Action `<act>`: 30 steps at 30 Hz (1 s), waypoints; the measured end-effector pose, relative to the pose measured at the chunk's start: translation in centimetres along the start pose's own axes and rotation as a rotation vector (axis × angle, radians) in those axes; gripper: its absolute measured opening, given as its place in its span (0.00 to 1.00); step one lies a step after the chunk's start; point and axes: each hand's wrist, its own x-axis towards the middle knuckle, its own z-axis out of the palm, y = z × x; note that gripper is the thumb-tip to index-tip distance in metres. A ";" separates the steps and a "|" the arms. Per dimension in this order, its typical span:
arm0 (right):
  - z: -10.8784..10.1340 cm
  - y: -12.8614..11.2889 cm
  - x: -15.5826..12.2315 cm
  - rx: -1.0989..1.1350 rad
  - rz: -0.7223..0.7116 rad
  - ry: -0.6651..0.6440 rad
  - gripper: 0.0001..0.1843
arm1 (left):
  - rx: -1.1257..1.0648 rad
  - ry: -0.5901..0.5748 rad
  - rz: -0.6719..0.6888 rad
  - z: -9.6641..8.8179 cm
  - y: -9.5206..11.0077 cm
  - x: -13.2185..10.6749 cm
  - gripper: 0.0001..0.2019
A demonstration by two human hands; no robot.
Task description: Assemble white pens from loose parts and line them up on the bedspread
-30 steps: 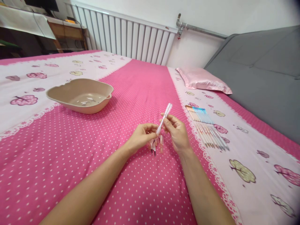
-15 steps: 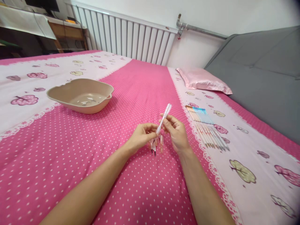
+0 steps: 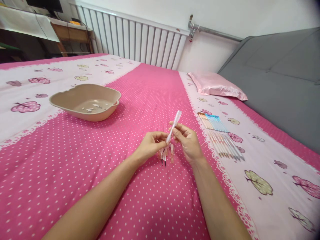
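Observation:
Both my hands meet over the pink dotted bedspread [image 3: 100, 160]. My right hand [image 3: 188, 142] pinches a slim pale pen [image 3: 174, 125] that points up and away, its clear cap end raised. My left hand [image 3: 150, 146] is closed in a pinch on the pen's lower end. Just under my hands lie a few small pen parts [image 3: 167, 154], pale tubes and dark-tipped refills, on the bedspread.
A beige plastic basin [image 3: 75, 95] with several small scraps inside sits at the left. Two rows of pens [image 3: 220, 135] lie on the light strip at the right. A pink pillow [image 3: 216, 86], grey headboard [image 3: 275, 76] and white radiator [image 3: 135, 38] stand beyond.
The pen and both hands have shifted very slightly left; otherwise nothing has moved.

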 end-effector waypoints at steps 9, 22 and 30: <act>-0.2 0.0 0.0 -0.028 0.008 -0.041 0.17 | 0.016 0.002 0.028 -0.2 -0.2 0.2 0.09; -0.1 0.1 0.2 0.019 -0.011 0.003 0.14 | -0.011 -0.009 0.040 -0.1 -0.4 0.2 0.10; -0.1 0.2 0.1 0.033 -0.023 -0.009 0.14 | -0.019 0.008 0.014 0.1 -0.2 0.1 0.10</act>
